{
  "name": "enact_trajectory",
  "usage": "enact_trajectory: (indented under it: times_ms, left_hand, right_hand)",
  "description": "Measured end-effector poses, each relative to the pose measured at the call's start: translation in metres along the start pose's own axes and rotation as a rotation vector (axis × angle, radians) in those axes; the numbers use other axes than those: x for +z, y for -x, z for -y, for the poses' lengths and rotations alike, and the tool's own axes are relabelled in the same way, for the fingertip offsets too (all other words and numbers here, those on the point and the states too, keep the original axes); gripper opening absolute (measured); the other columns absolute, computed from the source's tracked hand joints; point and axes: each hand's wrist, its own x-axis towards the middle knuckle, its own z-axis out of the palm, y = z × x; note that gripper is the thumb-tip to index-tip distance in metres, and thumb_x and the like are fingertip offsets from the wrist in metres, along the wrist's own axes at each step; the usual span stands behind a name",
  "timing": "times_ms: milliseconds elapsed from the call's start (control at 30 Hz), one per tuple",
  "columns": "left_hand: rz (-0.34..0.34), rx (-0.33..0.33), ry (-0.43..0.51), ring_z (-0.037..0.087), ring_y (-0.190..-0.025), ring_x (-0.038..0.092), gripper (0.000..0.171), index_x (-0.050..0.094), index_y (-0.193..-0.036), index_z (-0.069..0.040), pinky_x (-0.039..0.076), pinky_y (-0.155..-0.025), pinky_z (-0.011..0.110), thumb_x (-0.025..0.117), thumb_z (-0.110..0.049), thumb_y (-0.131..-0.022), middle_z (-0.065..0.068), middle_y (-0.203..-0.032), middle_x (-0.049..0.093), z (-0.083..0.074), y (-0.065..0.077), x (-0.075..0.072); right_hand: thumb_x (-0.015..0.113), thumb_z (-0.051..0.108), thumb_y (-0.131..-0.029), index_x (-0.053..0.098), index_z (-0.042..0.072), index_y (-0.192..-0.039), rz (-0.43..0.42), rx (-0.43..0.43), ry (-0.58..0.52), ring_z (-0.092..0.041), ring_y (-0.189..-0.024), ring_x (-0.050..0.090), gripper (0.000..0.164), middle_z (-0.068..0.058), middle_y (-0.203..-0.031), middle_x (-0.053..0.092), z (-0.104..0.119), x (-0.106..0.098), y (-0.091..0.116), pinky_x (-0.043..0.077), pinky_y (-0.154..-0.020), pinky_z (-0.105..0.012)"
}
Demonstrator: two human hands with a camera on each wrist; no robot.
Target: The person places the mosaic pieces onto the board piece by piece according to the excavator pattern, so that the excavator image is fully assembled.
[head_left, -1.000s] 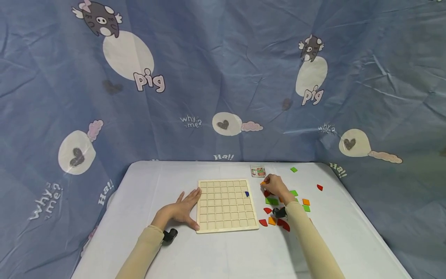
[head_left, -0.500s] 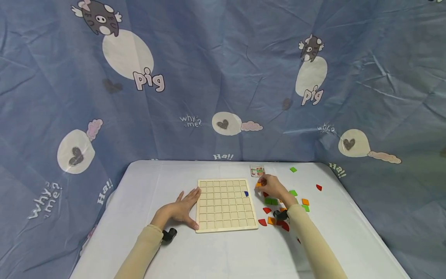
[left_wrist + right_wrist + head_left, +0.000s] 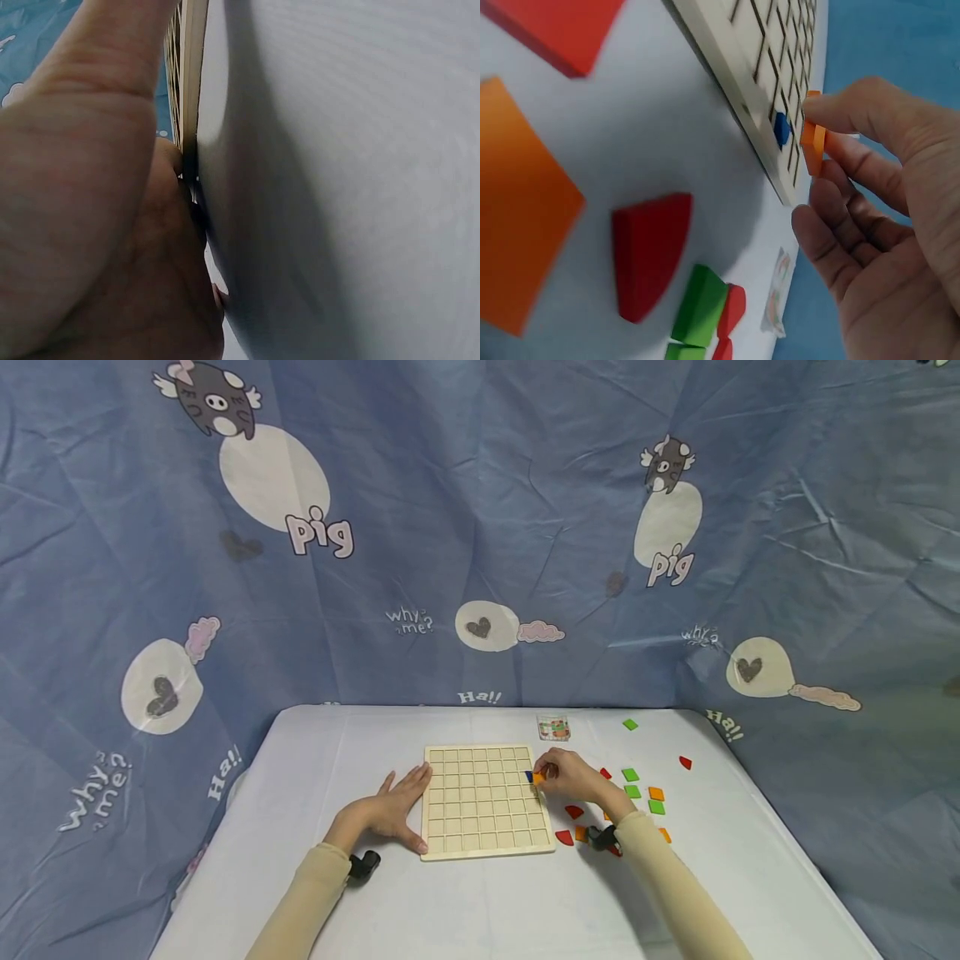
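A pale wooden grid board (image 3: 480,806) lies on the white table, its raised strips marking square cells. Along its left edge rests my left hand (image 3: 386,810), fingers and thumb spread straight against the side. My right hand (image 3: 566,774) is over the board's right edge and pinches an orange piece (image 3: 812,139) between thumb and index finger. Close beside that piece, a small blue piece (image 3: 781,129) sits in a cell of the right column. In the left wrist view the board's edge (image 3: 193,67) shows past the palm.
Right of the board lie loose red (image 3: 565,837), green (image 3: 630,774) and orange pieces (image 3: 656,793), some hidden under my right forearm. A small printed picture card (image 3: 554,727) lies behind the board's right corner. A patterned blue cloth (image 3: 420,543) hangs behind the table.
My right hand has carried the orange piece leftward from near the card and down to the board's right edge, beside the blue piece. My left hand stays at the board's left side.
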Motion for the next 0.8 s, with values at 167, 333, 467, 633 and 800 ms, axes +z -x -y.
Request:
enact_trajectory:
  times_ms: [167,333,467,633,800]
  left_hand:
    - [0.004,0.001,-0.004,0.03,-0.151,-0.004,0.142,-0.001,-0.155,-0.004,-0.009,-0.119,0.058,0.081,-0.065,-0.057,0.013,-0.163,-0.005,0.0,0.0,0.0]
    - [0.003,0.003,-0.005,0.03,-0.151,-0.004,0.142,-0.001,-0.155,-0.003,-0.008,-0.119,0.058,0.081,-0.065,-0.057,0.013,-0.163,-0.005,0.0,0.0,0.0]
    - [0.005,0.0,0.0,0.03,-0.151,-0.004,0.141,0.0,-0.155,-0.003,-0.008,-0.119,0.058,0.082,-0.065,-0.057,0.013,-0.163,-0.005,0.0,0.001,-0.001]
    - [0.008,-0.005,0.006,0.03,-0.151,-0.004,0.141,-0.001,-0.155,-0.004,-0.009,-0.119,0.058,0.082,-0.064,-0.057,0.012,-0.163,-0.006,0.0,0.001,-0.001]
    - [0.006,-0.005,0.012,0.029,-0.151,-0.005,0.142,-0.001,-0.155,-0.004,-0.009,-0.119,0.058,0.082,-0.065,-0.057,0.012,-0.163,-0.006,0.0,0.0,0.0]
  right_hand:
    - [0.079,0.021,-0.08,0.068,0.014,-0.098,0.033,-0.043,-0.011,-0.006,-0.077,0.054,0.022,0.004,-0.09,0.061,0.001,0.009,0.002,0.05,-0.067,-0.02]
    - [0.077,0.019,-0.082,0.069,0.015,-0.1,0.071,-0.035,-0.005,-0.006,-0.08,0.055,0.02,0.003,-0.094,0.061,0.003,0.014,0.002,0.05,-0.07,-0.019]
    - [0.077,0.018,-0.082,0.07,0.015,-0.099,0.072,-0.038,0.008,-0.007,-0.08,0.054,0.019,0.003,-0.092,0.061,0.003,0.015,0.0,0.049,-0.07,-0.02]
    - [0.077,0.019,-0.082,0.071,0.016,-0.097,0.083,-0.022,0.002,-0.006,-0.08,0.056,0.017,0.006,-0.09,0.06,0.004,0.014,-0.003,0.05,-0.07,-0.02]
    - [0.077,0.018,-0.082,0.071,0.017,-0.094,0.091,0.016,-0.027,-0.006,-0.081,0.058,0.014,0.006,-0.092,0.063,0.007,0.013,-0.003,0.052,-0.07,-0.02]
